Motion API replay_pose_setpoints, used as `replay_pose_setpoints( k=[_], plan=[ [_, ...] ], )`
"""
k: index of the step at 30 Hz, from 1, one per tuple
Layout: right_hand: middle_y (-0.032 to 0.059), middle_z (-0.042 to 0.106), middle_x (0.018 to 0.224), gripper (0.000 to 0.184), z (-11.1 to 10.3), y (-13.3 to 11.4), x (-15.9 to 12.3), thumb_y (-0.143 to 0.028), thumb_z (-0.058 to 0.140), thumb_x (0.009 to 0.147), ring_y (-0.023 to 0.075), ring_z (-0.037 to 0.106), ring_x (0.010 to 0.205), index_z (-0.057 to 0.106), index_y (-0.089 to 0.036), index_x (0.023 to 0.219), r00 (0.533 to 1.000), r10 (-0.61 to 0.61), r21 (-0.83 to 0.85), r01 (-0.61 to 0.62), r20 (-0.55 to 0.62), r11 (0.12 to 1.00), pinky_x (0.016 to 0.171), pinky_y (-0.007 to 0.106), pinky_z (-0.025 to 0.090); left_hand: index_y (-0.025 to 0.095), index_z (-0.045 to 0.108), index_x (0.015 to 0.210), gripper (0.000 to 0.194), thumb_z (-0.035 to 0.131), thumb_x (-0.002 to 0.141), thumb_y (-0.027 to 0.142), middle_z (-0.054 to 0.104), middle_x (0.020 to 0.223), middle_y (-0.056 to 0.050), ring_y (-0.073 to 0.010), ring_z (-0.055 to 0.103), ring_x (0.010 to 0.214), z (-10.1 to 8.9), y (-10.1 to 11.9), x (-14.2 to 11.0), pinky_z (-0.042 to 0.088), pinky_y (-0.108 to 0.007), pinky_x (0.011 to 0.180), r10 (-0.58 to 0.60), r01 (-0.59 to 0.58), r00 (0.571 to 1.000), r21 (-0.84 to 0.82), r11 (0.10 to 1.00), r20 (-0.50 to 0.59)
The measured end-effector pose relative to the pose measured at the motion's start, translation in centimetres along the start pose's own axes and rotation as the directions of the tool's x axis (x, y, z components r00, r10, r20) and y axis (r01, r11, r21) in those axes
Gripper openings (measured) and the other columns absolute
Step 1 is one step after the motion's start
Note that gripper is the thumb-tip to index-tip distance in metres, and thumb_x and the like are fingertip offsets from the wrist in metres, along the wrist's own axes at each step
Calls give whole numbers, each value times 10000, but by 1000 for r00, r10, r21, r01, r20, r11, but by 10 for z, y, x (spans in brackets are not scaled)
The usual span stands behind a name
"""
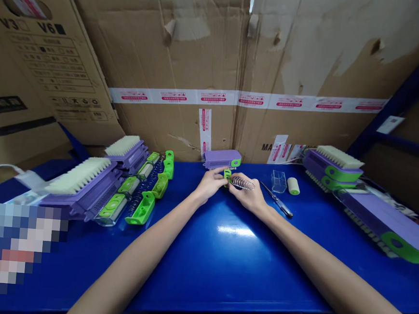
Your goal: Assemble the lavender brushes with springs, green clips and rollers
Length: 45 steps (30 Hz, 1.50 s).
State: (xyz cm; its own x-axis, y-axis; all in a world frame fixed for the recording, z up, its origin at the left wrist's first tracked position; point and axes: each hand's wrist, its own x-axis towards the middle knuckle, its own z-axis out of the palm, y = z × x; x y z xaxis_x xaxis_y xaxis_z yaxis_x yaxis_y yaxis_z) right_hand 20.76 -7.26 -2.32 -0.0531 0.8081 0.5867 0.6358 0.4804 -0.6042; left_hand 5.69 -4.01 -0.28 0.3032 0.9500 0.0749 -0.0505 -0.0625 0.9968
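Near the middle of the blue table, my left hand (pixel 209 183) is closed on a small green plastic part (pixel 227 176). My right hand (pixel 248 194) meets it from the other side, with a metal coil spring (pixel 243 182) lying along its fingers and pointing right. The spring's left end is at the green part; whether the two are joined I cannot tell. Just behind my hands lies a purple housing (pixel 221 158) with a green end. To the right are a screwdriver (pixel 281 206), a clear plastic box (pixel 278 182) and a cream roller (pixel 293 186).
At the left stand purple housings (pixel 90 191) with cream bristles, beside green-topped parts (pixel 113 206), dark springs (pixel 140 188) and green end pieces (pixel 142 210). More purple-and-green brush units (pixel 334 169) are stacked at the right. A cardboard wall (pixel 173 67) closes off the table's back (pixel 201 263).
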Motion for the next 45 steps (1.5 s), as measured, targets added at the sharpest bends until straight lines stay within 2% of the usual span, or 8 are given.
replay_pose_setpoints(
  k=[7, 14, 19, 23, 29, 32, 37, 45],
  plan=[
    [40, 732, 816, 175, 0, 2, 3, -324, 609, 789, 230, 705, 746, 646, -223, 927, 999, -9, -58, 12, 51, 998, 659, 302, 545, 111, 555, 1253, 598, 612, 666, 12, 691, 718, 2, -107, 617, 668, -5, -3, 1, 463, -243, 737, 9, -10, 1000, 43, 999, 18],
    [51, 723, 999, 257, -8, 12, 9, -269, 605, 816, 231, 697, 884, 647, -215, 1064, 964, -185, -70, 201, 190, 977, 780, 308, 553, 114, 543, 1270, 624, 682, 663, 66, 711, 771, -25, -135, 643, 725, -11, -8, 6, 470, -288, 811, 4, -4, 999, -4, 1000, 54],
    [19, 720, 1016, 201, -9, 13, 10, -211, 614, 826, 209, 684, 931, 675, -243, 1014, 965, -169, -63, 185, 199, 981, 819, 292, 539, 102, 502, 1309, 669, 688, 668, 60, 712, 778, -32, -138, 650, 751, -13, -9, 7, 461, -316, 864, -9, 10, 995, -8, 1000, 104],
    [15, 720, 1015, 190, -9, 11, 11, -159, 611, 818, 208, 681, 937, 694, -245, 966, 969, -172, -38, 181, 175, 983, 836, 298, 533, 122, 506, 1308, 706, 694, 634, 29, 713, 813, -32, -141, 649, 755, -10, -9, 5, 484, -320, 838, -10, 14, 987, -22, 1000, 160],
    [43, 715, 1036, 176, -10, 8, 11, -194, 592, 833, 234, 673, 961, 699, -223, 970, 977, -126, -70, 139, 171, 988, 862, 331, 520, 112, 596, 1198, 521, 636, 685, 28, 698, 751, -25, -134, 645, 735, -3, -8, 2, 487, -298, 820, 43, -46, 996, 38, 998, 84],
    [41, 719, 1023, 170, -11, 5, 10, -209, 591, 829, 234, 675, 953, 701, -219, 959, 976, -121, -72, 136, 183, 988, 843, 315, 518, 110, 585, 1211, 552, 623, 670, 5, 697, 755, -23, -132, 643, 733, -2, -6, 1, 490, -283, 800, 24, -27, 996, 43, 999, 81],
    [34, 739, 906, 162, -11, 1, 8, -272, 613, 806, 217, 698, 806, 699, -212, 929, 985, -52, -80, 65, 164, 995, 741, 283, 526, 110, 573, 1231, 632, 592, 618, -45, 677, 727, 0, -110, 624, 680, -1, -5, 0, 489, -253, 761, 18, -21, 995, 30, 999, 99],
    [22, 737, 860, 136, -9, -2, 9, -216, 586, 794, 212, 687, 825, 708, -210, 854, 986, -33, -31, 38, 163, 999, 737, 267, 511, 135, 624, 1178, 509, 611, 680, 30, 688, 719, -2, -127, 622, 717, -3, -8, 2, 470, -251, 782, 74, -82, 994, 104, 991, 78]
  ],
)
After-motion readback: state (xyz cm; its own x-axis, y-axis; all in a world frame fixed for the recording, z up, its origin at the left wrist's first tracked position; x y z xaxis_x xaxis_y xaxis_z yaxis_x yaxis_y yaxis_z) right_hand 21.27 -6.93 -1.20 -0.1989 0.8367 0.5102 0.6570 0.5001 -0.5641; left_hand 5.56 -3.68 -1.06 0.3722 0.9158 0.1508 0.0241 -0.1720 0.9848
